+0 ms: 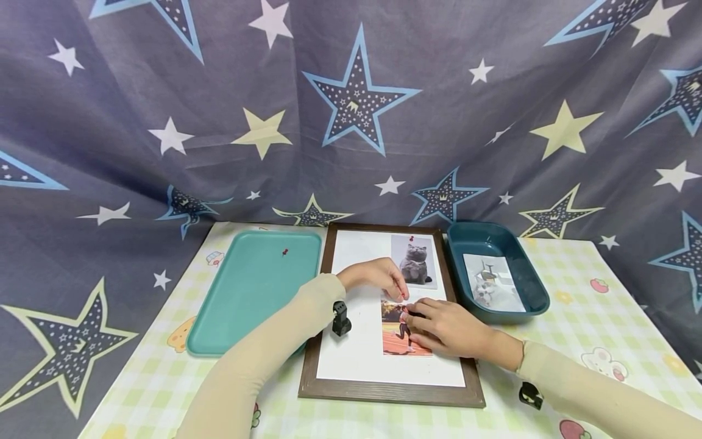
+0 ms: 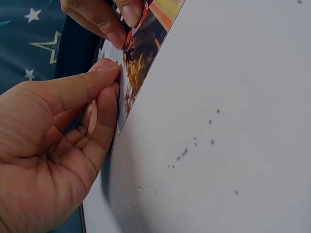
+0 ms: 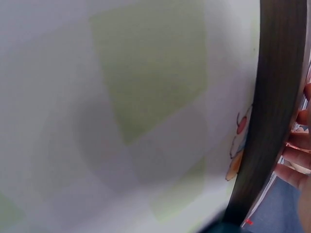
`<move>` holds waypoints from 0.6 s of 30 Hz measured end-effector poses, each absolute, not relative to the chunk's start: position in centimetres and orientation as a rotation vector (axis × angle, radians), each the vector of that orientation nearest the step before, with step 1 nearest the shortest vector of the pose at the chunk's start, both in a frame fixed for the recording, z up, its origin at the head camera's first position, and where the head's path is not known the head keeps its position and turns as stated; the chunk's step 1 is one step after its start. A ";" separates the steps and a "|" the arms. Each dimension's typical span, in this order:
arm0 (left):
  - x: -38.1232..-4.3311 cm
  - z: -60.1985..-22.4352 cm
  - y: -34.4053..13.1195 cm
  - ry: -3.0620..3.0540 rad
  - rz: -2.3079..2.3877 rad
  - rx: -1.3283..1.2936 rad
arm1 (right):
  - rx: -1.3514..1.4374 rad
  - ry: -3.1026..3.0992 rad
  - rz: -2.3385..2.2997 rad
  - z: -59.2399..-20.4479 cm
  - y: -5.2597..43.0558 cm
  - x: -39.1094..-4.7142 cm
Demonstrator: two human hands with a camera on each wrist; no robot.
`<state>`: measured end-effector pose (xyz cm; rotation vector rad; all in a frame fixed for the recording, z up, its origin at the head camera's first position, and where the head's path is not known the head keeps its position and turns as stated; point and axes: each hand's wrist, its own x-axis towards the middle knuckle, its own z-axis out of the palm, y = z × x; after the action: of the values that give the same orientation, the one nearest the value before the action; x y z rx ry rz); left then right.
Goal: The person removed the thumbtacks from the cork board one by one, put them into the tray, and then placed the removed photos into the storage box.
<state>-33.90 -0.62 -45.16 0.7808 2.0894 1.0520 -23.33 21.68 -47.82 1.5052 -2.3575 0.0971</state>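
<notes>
A photo of a runner (image 1: 390, 341) lies on the white board (image 1: 356, 366) with the brown frame (image 1: 384, 393). At its top edge my left hand (image 1: 378, 274) pinches a small red push pin (image 1: 402, 296) between thumb and fingers; in the left wrist view the fingers hide the pin. My right hand (image 1: 450, 326) rests on the photo's right side, its fingers extended over the print. Above is a photo of a grey cat (image 1: 415, 262), with a red push pin at its top edge. The right wrist view catches only some right-hand fingers (image 3: 296, 155) beyond the frame.
Left of the board lies a green tray (image 1: 247, 305) with one red push pin (image 1: 284, 251) on it. A dark teal bin (image 1: 534, 292) at the right holds another photo (image 1: 493, 283). A checked cloth covers the table (image 1: 559, 341); a star-patterned curtain (image 1: 219, 91) hangs behind.
</notes>
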 end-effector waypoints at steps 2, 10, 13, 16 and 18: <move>-33.9 -45.2 -0.6 2.090 1.053 0.778 | 1.505 -2.356 0.097 -47.8 21.7 -23.3; -33.9 -45.2 -0.6 2.088 1.056 0.787 | 1.504 -2.363 0.093 -47.8 21.7 -23.3; -33.8 -45.2 -0.6 2.093 1.048 0.790 | 1.502 -2.376 0.090 -47.7 21.7 -23.3; -33.7 -45.0 -0.6 2.101 1.038 0.784 | 1.500 -2.387 0.086 -47.7 21.7 -23.3; -33.6 -44.8 -0.6 2.103 1.035 0.775 | 1.502 -2.390 0.086 -47.7 21.7 -23.3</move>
<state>-33.65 -0.63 -44.85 0.7751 2.1032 1.0351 -23.26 21.73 -47.68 1.5016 -2.3902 0.0864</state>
